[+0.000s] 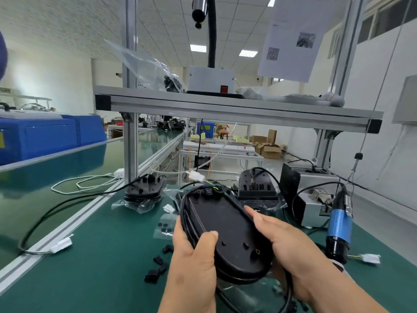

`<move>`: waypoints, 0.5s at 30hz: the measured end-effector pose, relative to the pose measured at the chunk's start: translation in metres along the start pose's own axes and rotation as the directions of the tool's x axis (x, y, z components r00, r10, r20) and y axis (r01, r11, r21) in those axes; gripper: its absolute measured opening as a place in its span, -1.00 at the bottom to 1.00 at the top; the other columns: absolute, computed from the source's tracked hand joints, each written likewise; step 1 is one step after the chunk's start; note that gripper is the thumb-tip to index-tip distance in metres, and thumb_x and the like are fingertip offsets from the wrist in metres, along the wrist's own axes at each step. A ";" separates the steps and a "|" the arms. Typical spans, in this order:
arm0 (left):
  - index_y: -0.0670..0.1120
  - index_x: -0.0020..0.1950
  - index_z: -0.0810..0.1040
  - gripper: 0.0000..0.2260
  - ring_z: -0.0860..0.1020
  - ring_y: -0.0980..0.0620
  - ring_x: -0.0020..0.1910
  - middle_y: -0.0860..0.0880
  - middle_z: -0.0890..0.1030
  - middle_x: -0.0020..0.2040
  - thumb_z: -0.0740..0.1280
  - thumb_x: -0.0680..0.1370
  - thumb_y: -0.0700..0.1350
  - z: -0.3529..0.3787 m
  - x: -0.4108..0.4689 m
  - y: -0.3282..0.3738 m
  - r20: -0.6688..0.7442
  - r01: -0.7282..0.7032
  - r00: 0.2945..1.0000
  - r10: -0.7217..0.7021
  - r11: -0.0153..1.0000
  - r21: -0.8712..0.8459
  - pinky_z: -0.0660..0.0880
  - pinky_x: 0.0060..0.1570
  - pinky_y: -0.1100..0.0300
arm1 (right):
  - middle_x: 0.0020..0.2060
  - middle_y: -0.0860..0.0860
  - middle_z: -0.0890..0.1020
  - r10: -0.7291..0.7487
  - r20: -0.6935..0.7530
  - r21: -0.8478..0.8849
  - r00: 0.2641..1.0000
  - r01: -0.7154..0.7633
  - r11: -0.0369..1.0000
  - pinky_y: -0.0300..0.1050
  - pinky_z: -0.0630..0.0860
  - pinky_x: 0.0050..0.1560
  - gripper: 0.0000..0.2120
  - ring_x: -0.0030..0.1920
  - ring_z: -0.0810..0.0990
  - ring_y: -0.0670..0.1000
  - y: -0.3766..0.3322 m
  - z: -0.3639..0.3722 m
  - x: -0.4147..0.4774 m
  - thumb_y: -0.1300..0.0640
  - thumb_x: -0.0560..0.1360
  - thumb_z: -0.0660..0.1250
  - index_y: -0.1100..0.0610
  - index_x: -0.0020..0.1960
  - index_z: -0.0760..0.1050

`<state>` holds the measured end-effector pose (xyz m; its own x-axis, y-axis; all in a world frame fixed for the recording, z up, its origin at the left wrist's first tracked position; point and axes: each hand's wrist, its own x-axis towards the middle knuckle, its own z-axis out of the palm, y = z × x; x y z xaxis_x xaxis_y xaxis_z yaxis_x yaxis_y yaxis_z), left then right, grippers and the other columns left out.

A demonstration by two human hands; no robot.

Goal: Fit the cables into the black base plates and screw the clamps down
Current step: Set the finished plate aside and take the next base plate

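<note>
Green matting covers the bench (101,256), and an aluminium shelf frame (225,105) is seen across the head view, above and beyond both hands. A black base plate (225,227) is held clear of the bench between the two hands, its flat face turned up and its long axis pointing away from the person. The near left edge is gripped by the left hand (191,251), with the thumb laid over the top face and the fingers curled underneath. The right side is held by the right hand (286,242): its forefinger is stretched along the rim, and the remaining fingers are hidden under the plate. A black cable (184,213) is seen running round the plate's edge just beyond the left hand, and a white connector (195,176) is seen at the plate's far end.

Small black clamps (158,265) are scattered on the bench just left of the left hand. A blue electric screwdriver (339,224) is seen upright, right of the right hand. Two more base plates are seen beyond the hands, one in clear plastic to the far left (144,188) and one beyond the right hand (257,184).
</note>
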<state>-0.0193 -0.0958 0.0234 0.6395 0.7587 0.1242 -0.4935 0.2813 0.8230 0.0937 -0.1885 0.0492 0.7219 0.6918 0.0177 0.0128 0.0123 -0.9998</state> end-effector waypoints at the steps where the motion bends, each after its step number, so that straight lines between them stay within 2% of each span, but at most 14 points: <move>1: 0.06 0.33 0.42 -0.56 0.67 -0.07 -0.08 -0.08 0.68 0.00 0.27 0.50 -0.28 -0.002 0.002 -0.002 -0.003 -0.026 1.000 0.026 0.999 0.023 0.59 -0.25 0.15 | -0.07 -0.09 0.72 -0.030 0.001 -0.012 1.000 0.030 0.999 -0.08 0.64 -0.09 -0.79 -0.07 0.71 -0.02 0.001 0.003 0.002 0.02 0.62 0.21 -0.13 0.14 0.59; 3: 0.15 0.35 0.38 -0.47 0.67 0.01 -0.05 0.02 0.68 0.01 0.35 0.40 -0.14 -0.009 0.003 -0.001 -0.020 -0.055 0.998 0.057 0.995 0.088 0.59 -0.21 0.20 | -0.09 -0.13 0.72 -0.089 -0.005 -0.054 0.996 0.088 0.995 -0.24 0.61 -0.15 -0.78 -0.07 0.69 -0.09 0.004 0.010 0.009 0.07 0.63 0.19 -0.13 0.14 0.57; 5: 0.24 0.34 0.36 -0.36 0.65 -0.02 0.03 0.02 0.66 0.08 0.39 0.27 0.00 -0.018 0.007 0.006 -0.037 -0.046 0.998 0.050 0.992 0.121 0.59 -0.04 0.07 | -0.11 -0.13 0.72 -0.097 0.007 -0.056 0.995 0.097 0.994 -0.29 0.57 -0.19 -0.77 -0.08 0.69 -0.11 0.002 0.023 0.014 0.11 0.63 0.19 -0.14 0.12 0.56; 8: 0.26 0.36 0.31 -0.26 0.60 -0.10 0.12 -0.01 0.63 0.15 0.41 0.19 0.09 -0.039 0.014 0.023 -0.072 -0.028 0.997 0.037 0.992 0.125 0.49 0.16 -0.13 | -0.09 -0.11 0.72 -0.067 0.062 -0.038 0.996 0.070 0.997 -0.12 0.59 0.01 -0.77 -0.05 0.70 -0.07 0.001 0.051 0.027 0.11 0.64 0.19 -0.11 0.14 0.58; 11: 0.23 0.40 0.29 -0.23 0.59 -0.09 0.14 0.01 0.62 0.18 0.42 0.20 0.12 -0.065 0.020 0.039 -0.181 -0.086 0.977 0.112 0.985 0.150 0.47 0.20 -0.12 | -0.03 -0.11 0.71 -0.066 0.136 -0.052 0.988 0.073 0.996 -0.13 0.59 0.06 -0.76 -0.01 0.68 -0.07 -0.004 0.089 0.043 0.10 0.64 0.18 -0.12 0.15 0.58; 13: 0.23 0.42 0.27 -0.20 0.54 -0.06 0.22 0.03 0.55 0.26 0.41 0.18 0.18 -0.083 0.021 0.052 -0.254 -0.131 0.952 0.168 0.979 0.154 0.42 0.26 -0.08 | 0.06 -0.09 0.68 -0.070 0.190 -0.080 0.979 0.086 0.993 -0.04 0.54 0.19 -0.76 0.08 0.65 -0.03 -0.008 0.118 0.053 0.07 0.63 0.19 -0.14 0.18 0.58; 15: 0.22 0.42 0.27 -0.23 0.45 -0.12 0.31 -0.03 0.46 0.36 0.41 0.23 0.19 -0.101 0.024 0.066 -0.331 -0.162 0.918 0.218 0.968 0.189 0.37 0.30 -0.13 | 0.04 -0.10 0.68 -0.077 0.258 -0.099 0.963 0.106 0.989 -0.03 0.55 0.18 -0.77 0.06 0.66 -0.05 -0.011 0.148 0.062 0.05 0.63 0.20 -0.14 0.18 0.57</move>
<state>-0.0958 -0.0001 0.0248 0.2840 0.9525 0.1102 -0.4699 0.0381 0.8819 0.0356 -0.0388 0.0613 0.5161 0.8513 0.0945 0.1578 0.0139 -0.9874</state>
